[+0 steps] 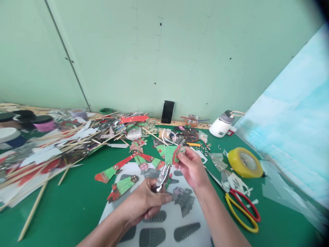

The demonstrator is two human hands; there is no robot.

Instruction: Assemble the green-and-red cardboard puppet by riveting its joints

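Observation:
My left hand (149, 200) is closed around a shiny metal hole punch (162, 178), its jaws pointing up toward my right hand. Between the thumb and fingers of my right hand (191, 164) is a green and red painted paper piece (169, 154), its lower edge close to the punch's jaws; whether they touch I cannot tell. Below both hands lies a white sheet with dark printed shapes (182, 233). To the left, a jointed paper figure (128, 157) with red and green limbs rests beside a loose green and red piece (123, 187).
Red-and-yellow-handled scissors (243, 209) and a roll of yellow tape (245, 163) lie at right. A white bottle (221, 124) stands behind them. A phone (168, 111) leans on the wall. Wooden sticks (64, 147), paper scraps and paint jars (43, 122) crowd the left.

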